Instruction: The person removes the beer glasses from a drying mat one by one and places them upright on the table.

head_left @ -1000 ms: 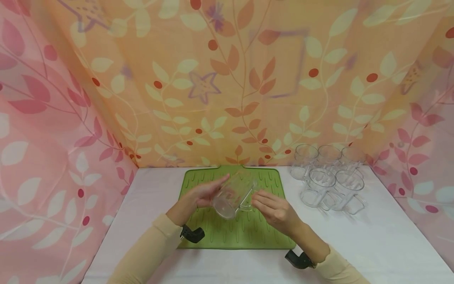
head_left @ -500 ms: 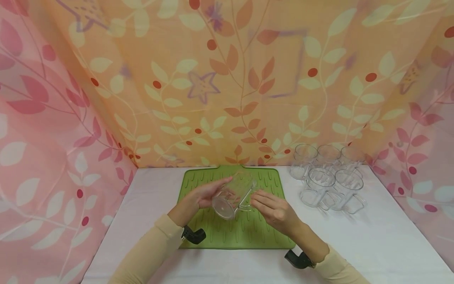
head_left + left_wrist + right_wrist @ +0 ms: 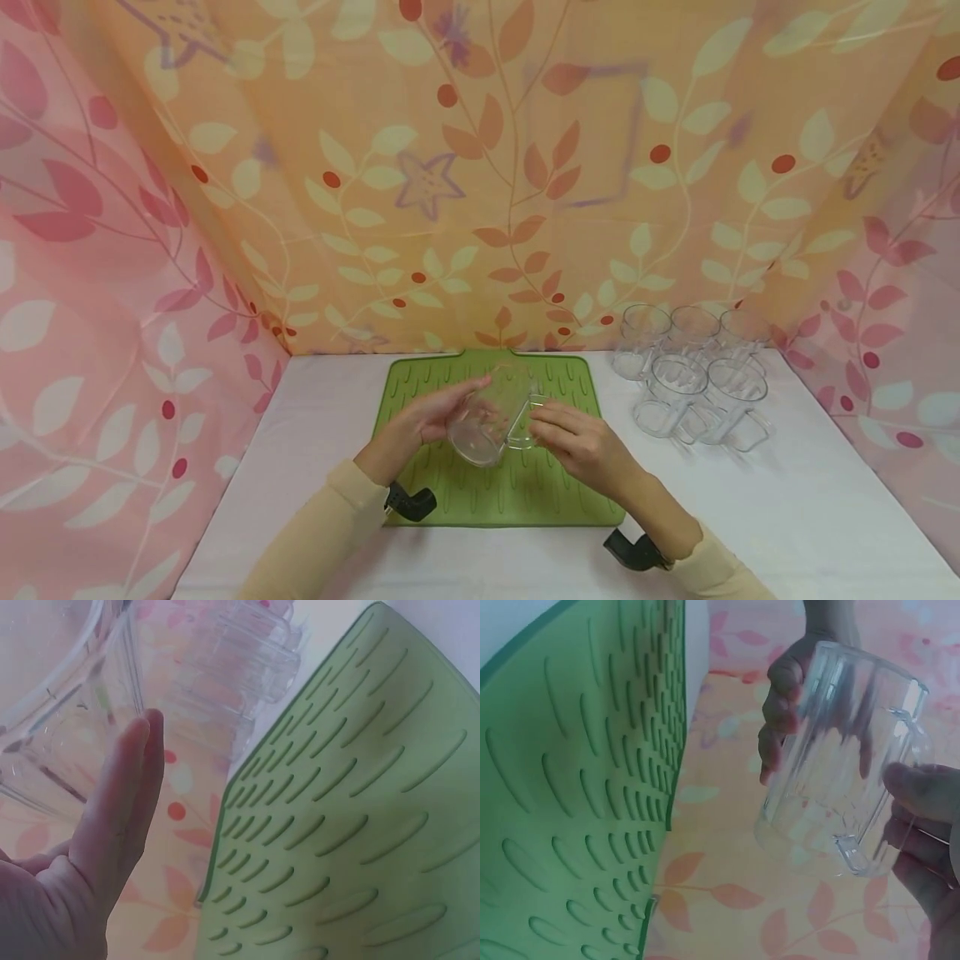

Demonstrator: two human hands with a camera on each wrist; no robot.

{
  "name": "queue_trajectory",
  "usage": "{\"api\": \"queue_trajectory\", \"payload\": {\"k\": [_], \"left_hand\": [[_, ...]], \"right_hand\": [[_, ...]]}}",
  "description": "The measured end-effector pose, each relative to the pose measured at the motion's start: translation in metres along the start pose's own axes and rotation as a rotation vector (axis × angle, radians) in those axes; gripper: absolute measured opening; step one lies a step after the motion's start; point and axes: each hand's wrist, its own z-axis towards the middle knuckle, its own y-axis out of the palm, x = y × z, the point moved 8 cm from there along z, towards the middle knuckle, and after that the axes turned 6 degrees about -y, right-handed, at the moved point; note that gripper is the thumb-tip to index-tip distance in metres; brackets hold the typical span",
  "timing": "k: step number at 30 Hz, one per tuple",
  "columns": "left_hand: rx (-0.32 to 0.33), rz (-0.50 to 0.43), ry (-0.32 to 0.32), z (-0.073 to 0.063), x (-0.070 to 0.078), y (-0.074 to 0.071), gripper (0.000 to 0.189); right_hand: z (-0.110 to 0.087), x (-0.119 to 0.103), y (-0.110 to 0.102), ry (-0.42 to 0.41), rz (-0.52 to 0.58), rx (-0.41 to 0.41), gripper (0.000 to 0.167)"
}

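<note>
A clear glass mug (image 3: 474, 435) is held tilted over the green ridged mat (image 3: 570, 492) in the head view. My left hand (image 3: 435, 412) holds the body from the left, its thumb and fingers on either side. The left wrist view shows the left hand's fingers (image 3: 112, 795) lying along the glass. With its thumb and bent fingertips, my right hand (image 3: 579, 439) pinches the handle. From the right wrist, the mug (image 3: 829, 780) appears between both hands, and parts of the left hand (image 3: 780, 712) show through the glass.
Several more clear glass mugs (image 3: 678, 377) stand close together at the back right of the white-covered table (image 3: 810, 500). Patterned cloth (image 3: 487, 208) hangs behind the table and at both sides. Dark wrist cameras (image 3: 411, 503) jut out below the wrists.
The mug tips and turns slightly between the two hands, staying over the mat. Both hands keep their holds and shift only a little.
</note>
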Motion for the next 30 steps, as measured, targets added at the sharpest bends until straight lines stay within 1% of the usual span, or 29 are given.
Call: {"api": "queue_trajectory", "payload": {"k": [1, 3, 5, 10, 14, 17, 18, 21, 24, 27, 30], "left_hand": [[0.021, 0.014, 0.008, 0.0, 0.0, -0.001, 0.074], [0.053, 0.03, 0.036, -0.002, 0.0, -0.002, 0.07], [0.078, 0.026, 0.068, -0.003, 0.001, -0.003, 0.067], [0.11, -0.01, 0.165, -0.007, 0.002, -0.001, 0.058], [0.202, -0.01, 0.207, -0.011, 0.0, -0.003, 0.048], [0.284, 0.006, 0.231, -0.016, -0.002, -0.006, 0.049], [0.301, 0.009, 0.238, -0.017, -0.002, -0.007, 0.051], [0.331, 0.042, 0.265, -0.02, -0.003, -0.006, 0.054], [0.342, 0.068, 0.293, -0.022, -0.003, -0.005, 0.052], [0.343, 0.072, 0.324, -0.025, -0.004, -0.003, 0.051], [0.345, 0.07, 0.362, -0.028, -0.005, -0.001, 0.052]], "right_hand": [[-0.001, 0.001, 0.001, 0.014, 0.018, -0.012, 0.013], [-0.003, 0.003, 0.002, 0.046, 0.058, -0.032, 0.019], [-0.004, 0.005, 0.002, 0.074, 0.103, -0.037, 0.023], [-0.005, 0.012, 0.0, 0.167, 0.199, -0.007, 0.023], [-0.008, 0.018, -0.001, 0.271, 0.238, 0.015, 0.028], [-0.01, 0.022, 0.0, 0.332, 0.261, 0.016, 0.036], [-0.011, 0.023, 0.0, 0.349, 0.266, 0.017, 0.038], [-0.013, 0.027, 0.0, 0.403, 0.287, 0.029, 0.043], [-0.015, 0.032, -0.002, 0.461, 0.295, 0.054, 0.043], [-0.017, 0.036, -0.004, 0.52, 0.305, 0.073, 0.042], [-0.021, 0.039, -0.004, 0.569, 0.382, 0.122, 0.043]]}}
